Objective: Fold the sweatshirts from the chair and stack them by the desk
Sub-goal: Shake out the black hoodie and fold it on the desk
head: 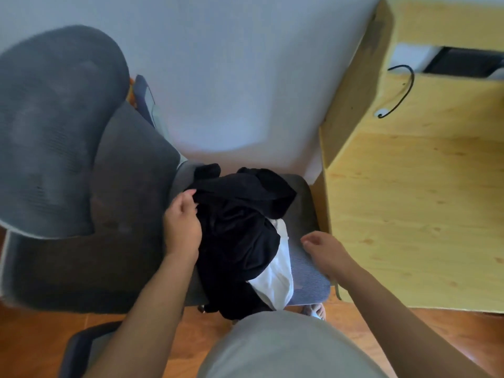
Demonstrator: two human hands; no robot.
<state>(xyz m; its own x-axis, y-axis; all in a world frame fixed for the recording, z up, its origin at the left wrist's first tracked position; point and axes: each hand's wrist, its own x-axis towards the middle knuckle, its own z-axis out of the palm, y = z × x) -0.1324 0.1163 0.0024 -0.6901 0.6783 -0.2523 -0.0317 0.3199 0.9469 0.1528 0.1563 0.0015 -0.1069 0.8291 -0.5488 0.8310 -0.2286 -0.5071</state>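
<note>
head view: chair (305, 192) seat holds black sweatshirt (240, 230), white garment (275, 282).

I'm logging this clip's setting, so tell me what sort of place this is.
Probably a home study or bedroom corner. A grey mesh office chair piled with a black sweatshirt over a white garment stands beside a pale wooden desk against a plain wall, on wood flooring.

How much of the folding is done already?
None looks done: the black sweatshirt and a white garment lie crumpled on the chair seat. The left hand grips the black one; the right hand hovers open. No stack shows on the desk.
</note>
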